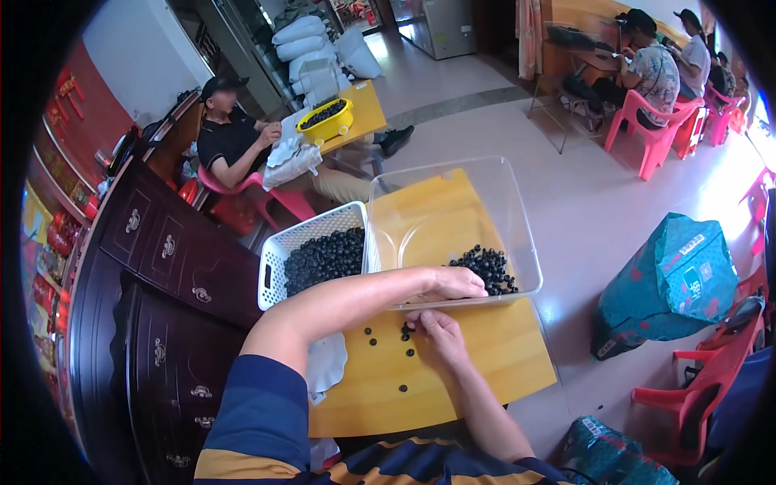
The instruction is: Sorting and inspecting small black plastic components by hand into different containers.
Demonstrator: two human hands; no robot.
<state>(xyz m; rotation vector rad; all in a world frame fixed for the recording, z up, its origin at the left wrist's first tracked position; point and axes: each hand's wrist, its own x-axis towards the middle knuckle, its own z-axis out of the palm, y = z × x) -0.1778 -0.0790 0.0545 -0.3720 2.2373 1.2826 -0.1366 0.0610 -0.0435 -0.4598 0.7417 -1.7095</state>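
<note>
1. Dark wooden cabinets (162, 267) with metal handles line the left side of the room, below a red wall.
2. Beside them a seated person (230, 137) in black works at a second yellow table (368, 113) holding a yellow bowl (326, 121) of dark berries; white sacks (303, 36) are stacked behind.
3. A white slotted basket (279, 259) stands on the near yellow table (485, 364), at its left rear, heaped with dark berries (323, 257).
4. A white cloth (327, 364) lies on the table under the left forearm.
5. The left hand (453, 283) reaches across to the front rim of the clear tub (485, 186); its fingers curl over the rim, though I cannot tell whether they grip it.
6. The tub sits just right of the basket, touching it, and holds a small pile of berries (485, 267) in its front right corner.
7. The right hand (436, 331) lies on the table just in front of the tub, fingers bent over a few loose berries (406, 330); others are scattered to its left.
8. Pale tiled floor spreads to the right, with a teal bag (671, 283) and red chairs (695, 388).
9. At the far right, people sit on pink chairs (655, 137) at a desk.
</note>
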